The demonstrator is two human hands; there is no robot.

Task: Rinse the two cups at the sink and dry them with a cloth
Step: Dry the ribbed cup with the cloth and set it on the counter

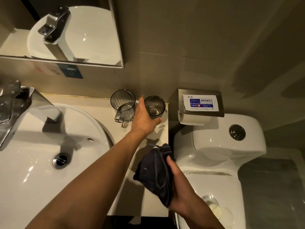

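Countertop (105, 113) by sink: L hand (144, 119) grips ribbed clear cup (155, 105); R hand (179, 184), apart, clutches dark cloth (154, 172).

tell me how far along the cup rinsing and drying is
Done: hard to tell; the handled cup stands on the counter. In hand: the left hand grips the ribbed cup, and the right hand holds the dark cloth. Left: unclear; the faucet isn't running.

Clear ribbed glass cup (154, 106) in the grip; beside it another glass cup (123, 104). Dark matt cloth (155, 172). Glossy white ceramic sink (33, 162), polished metal tap (18, 103).
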